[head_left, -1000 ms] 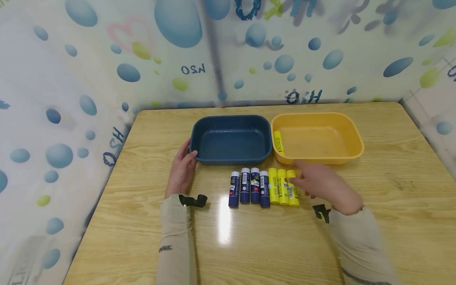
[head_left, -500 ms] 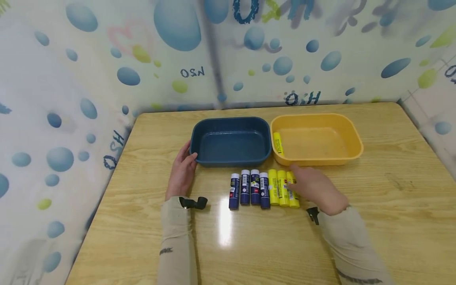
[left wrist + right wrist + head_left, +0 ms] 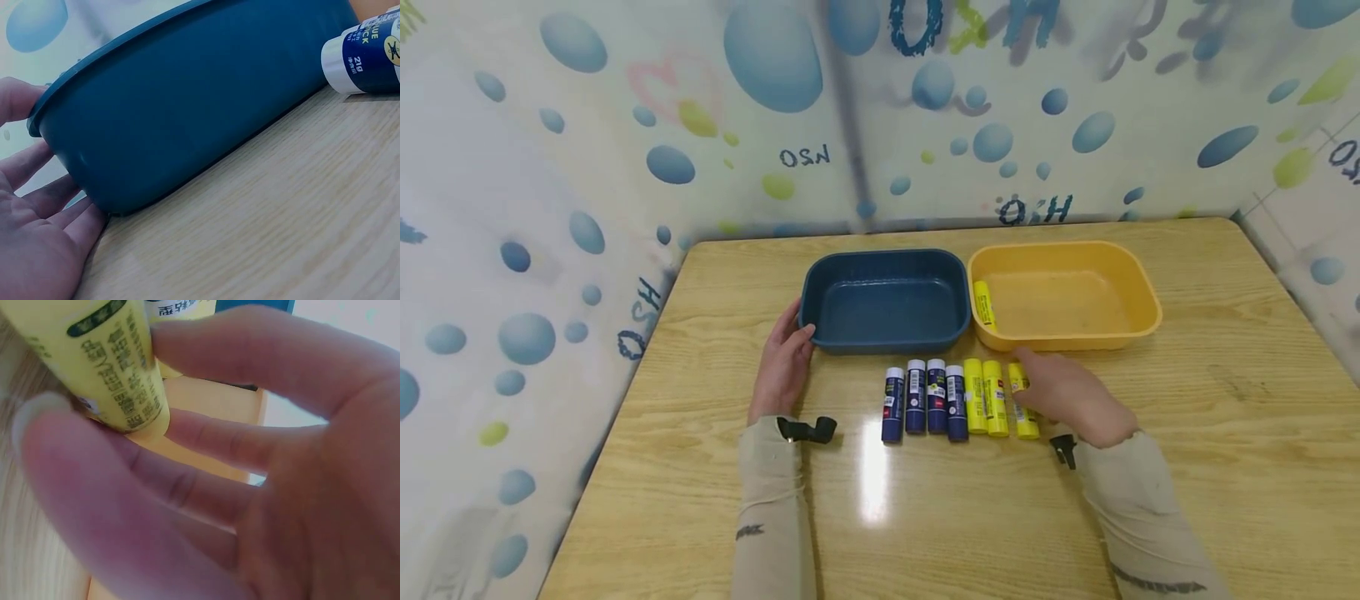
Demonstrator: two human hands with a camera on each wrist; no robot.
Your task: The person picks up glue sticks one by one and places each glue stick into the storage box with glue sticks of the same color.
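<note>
Head view shows, on the table, the right hand with thumb and fingers round the rightmost yellow glue stick, just beside two yellow sticks and four navy ones, while beyond, the left hand grips the blue bin near the orange bin.

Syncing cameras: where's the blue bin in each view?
Head: blue bin, centre, left of the yellow bin.
Left wrist: blue bin fills much of the upper frame.
Right wrist: probably the blue strip at the top edge, right of centre.
Shared landmark: wooden table, in all three.
</note>
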